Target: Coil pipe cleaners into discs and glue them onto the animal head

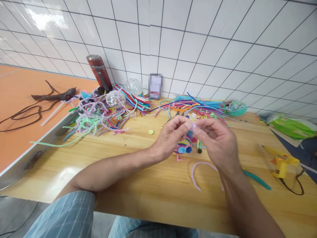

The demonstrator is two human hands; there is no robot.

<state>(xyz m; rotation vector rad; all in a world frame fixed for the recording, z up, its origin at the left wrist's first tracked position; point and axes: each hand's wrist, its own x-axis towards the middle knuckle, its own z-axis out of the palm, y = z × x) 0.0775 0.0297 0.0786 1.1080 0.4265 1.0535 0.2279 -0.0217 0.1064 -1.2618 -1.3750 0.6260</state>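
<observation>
My left hand (172, 134) and my right hand (219, 140) meet above the wooden table, fingertips pinched together on a small lilac pipe cleaner piece (193, 126). Fingers cover most of that piece, so its exact shape is hidden. Just below and behind the hands lies a striped pipe cleaner figure (184, 143) with blue round parts, partly hidden by my left hand. A black round bit (199, 151) rests beside it. Nearer to me, a curved lilac pipe cleaner (193, 175) lies on the tabletop, passing under my right wrist.
Tangled pipe cleaners (85, 115) are heaped at left, with straight bundles (205, 103) along the wall. A red thermos (100, 72) and a phone (155, 87) stand at the back. On the right are a yellow glue gun (281, 162) and a teal handle (257, 180).
</observation>
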